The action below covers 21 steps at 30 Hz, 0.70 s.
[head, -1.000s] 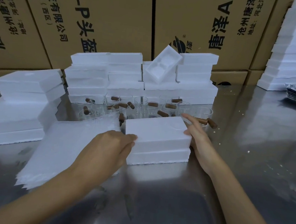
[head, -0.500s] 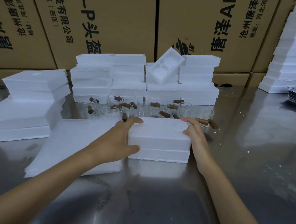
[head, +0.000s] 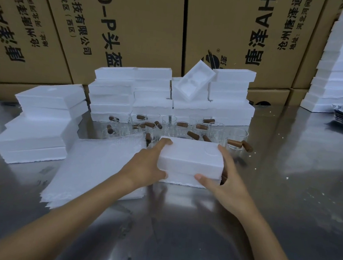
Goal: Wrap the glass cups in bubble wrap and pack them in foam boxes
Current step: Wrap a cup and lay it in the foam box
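Left hand (head: 143, 168) and right hand (head: 223, 184) gripping closed foam box (head: 188, 161) from both ends, near glass cups (head: 187, 129).

Closed white rectangular foam box (head: 188, 161) lies flat; clear glass cups with brown wooden handles (head: 185, 128) cluster upright just behind it; white bubble-wrap sheets (head: 95, 165) stacked left.

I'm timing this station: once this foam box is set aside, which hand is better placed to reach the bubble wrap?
Probably the left hand: the bubble wrap lies directly beside it, left of the foam box.
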Each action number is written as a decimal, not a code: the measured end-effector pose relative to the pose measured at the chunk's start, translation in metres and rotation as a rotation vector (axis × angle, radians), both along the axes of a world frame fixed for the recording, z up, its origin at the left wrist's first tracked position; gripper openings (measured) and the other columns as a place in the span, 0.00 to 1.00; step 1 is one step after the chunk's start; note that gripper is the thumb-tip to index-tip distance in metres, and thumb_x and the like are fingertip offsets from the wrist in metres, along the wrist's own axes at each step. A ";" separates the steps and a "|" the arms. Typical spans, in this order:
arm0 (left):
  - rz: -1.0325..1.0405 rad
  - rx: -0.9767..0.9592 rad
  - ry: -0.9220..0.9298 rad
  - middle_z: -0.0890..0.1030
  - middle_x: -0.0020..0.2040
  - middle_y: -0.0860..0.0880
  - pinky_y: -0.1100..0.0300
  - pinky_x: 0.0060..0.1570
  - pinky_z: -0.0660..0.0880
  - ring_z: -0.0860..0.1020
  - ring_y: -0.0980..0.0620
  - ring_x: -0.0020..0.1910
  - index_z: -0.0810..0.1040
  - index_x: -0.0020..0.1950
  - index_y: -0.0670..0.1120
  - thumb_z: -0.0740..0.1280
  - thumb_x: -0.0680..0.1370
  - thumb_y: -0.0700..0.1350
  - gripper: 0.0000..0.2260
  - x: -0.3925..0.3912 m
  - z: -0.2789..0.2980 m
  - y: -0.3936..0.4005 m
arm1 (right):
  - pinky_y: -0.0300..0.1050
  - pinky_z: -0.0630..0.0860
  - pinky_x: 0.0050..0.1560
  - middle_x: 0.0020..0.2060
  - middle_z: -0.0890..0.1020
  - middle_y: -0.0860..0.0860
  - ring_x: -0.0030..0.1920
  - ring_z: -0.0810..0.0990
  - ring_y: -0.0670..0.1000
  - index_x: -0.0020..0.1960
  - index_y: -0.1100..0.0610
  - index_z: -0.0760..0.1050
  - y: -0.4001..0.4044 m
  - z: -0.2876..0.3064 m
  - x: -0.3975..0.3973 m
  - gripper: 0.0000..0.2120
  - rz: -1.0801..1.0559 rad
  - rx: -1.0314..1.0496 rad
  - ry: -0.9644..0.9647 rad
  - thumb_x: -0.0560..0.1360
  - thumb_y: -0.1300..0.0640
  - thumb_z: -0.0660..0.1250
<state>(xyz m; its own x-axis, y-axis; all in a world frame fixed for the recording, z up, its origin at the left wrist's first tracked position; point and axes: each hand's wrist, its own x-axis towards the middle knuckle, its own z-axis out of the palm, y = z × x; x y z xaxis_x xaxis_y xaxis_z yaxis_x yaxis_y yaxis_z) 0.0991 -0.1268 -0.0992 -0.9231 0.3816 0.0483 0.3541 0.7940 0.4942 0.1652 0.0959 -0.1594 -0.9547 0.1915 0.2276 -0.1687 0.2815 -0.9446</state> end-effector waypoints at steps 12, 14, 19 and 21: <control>0.039 0.045 0.380 0.78 0.57 0.50 0.58 0.47 0.72 0.77 0.46 0.54 0.60 0.75 0.67 0.69 0.72 0.45 0.36 0.028 0.014 0.010 | 0.33 0.75 0.57 0.66 0.76 0.43 0.60 0.77 0.35 0.78 0.44 0.59 0.009 -0.004 0.010 0.43 -0.107 -0.044 0.045 0.70 0.54 0.77; 0.042 0.050 0.371 0.78 0.59 0.50 0.57 0.49 0.73 0.77 0.46 0.55 0.59 0.75 0.67 0.69 0.73 0.45 0.36 0.030 0.016 0.003 | 0.36 0.76 0.59 0.63 0.77 0.41 0.58 0.78 0.34 0.78 0.43 0.59 0.001 0.001 0.013 0.43 -0.118 -0.045 0.057 0.70 0.55 0.78; 0.108 0.259 0.326 0.77 0.60 0.54 0.54 0.51 0.77 0.77 0.50 0.52 0.60 0.74 0.67 0.70 0.73 0.46 0.34 0.025 0.030 -0.042 | 0.24 0.74 0.49 0.52 0.82 0.30 0.53 0.79 0.30 0.68 0.30 0.64 -0.046 0.045 0.005 0.39 -0.119 -0.021 0.174 0.71 0.61 0.77; 0.180 0.355 0.331 0.76 0.58 0.54 0.56 0.47 0.78 0.76 0.51 0.50 0.61 0.73 0.66 0.70 0.74 0.47 0.32 0.018 0.038 -0.068 | 0.30 0.75 0.55 0.56 0.81 0.35 0.55 0.79 0.33 0.71 0.34 0.67 -0.076 0.069 -0.006 0.35 -0.093 0.002 0.210 0.72 0.57 0.77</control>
